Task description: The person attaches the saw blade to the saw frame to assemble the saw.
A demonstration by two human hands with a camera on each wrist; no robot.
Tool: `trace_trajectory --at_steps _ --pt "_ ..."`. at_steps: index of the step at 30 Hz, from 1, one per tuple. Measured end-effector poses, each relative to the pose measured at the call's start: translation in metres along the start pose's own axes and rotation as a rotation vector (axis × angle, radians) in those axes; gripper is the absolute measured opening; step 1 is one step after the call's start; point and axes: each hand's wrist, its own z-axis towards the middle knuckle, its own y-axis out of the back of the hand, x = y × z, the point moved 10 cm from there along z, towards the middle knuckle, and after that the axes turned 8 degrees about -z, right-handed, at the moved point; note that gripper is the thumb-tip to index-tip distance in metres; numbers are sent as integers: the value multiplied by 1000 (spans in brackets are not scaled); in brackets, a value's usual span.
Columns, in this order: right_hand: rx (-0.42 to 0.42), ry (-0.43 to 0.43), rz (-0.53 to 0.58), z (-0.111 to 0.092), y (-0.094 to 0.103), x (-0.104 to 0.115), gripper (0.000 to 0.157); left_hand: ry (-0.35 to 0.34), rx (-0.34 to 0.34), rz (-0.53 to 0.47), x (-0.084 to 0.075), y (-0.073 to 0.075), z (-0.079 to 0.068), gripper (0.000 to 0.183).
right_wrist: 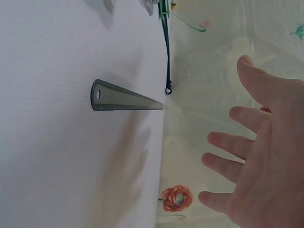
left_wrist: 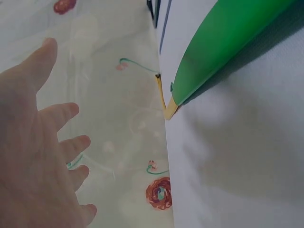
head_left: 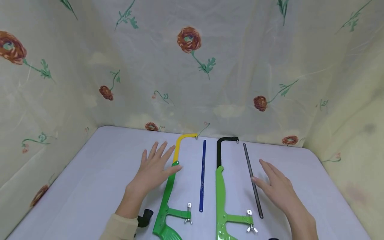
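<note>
My left hand (head_left: 153, 175) hovers with spread, straight fingers over the left hacksaw frame (head_left: 169, 188), which has a dark green handle and a yellow front bar. Nothing is in its grasp. Right of that frame lies a loose blue hacksaw blade (head_left: 202, 176). A second hacksaw frame (head_left: 220, 193), light green with a black front bar, lies in the middle. Beyond it is a grey hacksaw blade (head_left: 253, 183), its holed end near in the right wrist view. My right hand (head_left: 280, 190), fingers extended and holding nothing, is above the table just right of this blade.
All the tools lie on a white-covered table (head_left: 99, 176). Flower-patterned sheeting (head_left: 228, 83) encloses its back and sides. Each frame carries a wing nut (head_left: 252, 228) on its lower arm. A black fitting (head_left: 145, 218) shows beside the left wrist.
</note>
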Motion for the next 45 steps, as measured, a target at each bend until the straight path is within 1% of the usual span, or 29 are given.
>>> trace_trajectory --at_steps 8,15,20,24,27,30,42,45 --pt "48 -17 -6 2 -5 1 89 -35 39 7 -14 -8 1 81" --pt "62 -7 -7 2 -8 2 86 -65 38 10 -21 -14 0 81" --pt "66 4 -1 0 -9 2 83 -112 59 -26 -30 -19 -3 80" --pt "75 9 -6 0 -10 1 81 -173 94 -54 -41 -24 -6 75" --pt "81 9 -14 1 -11 0 81 -224 120 -56 -50 -28 -8 72" --pt "88 -1 -13 2 -11 -1 81 -254 139 -47 -57 -32 -10 71" --pt "148 -33 -5 2 -16 -1 83 -267 185 -24 -70 -47 -11 70" --pt "154 -35 -5 1 -17 -1 82 -292 193 -1 -75 -51 -14 71"
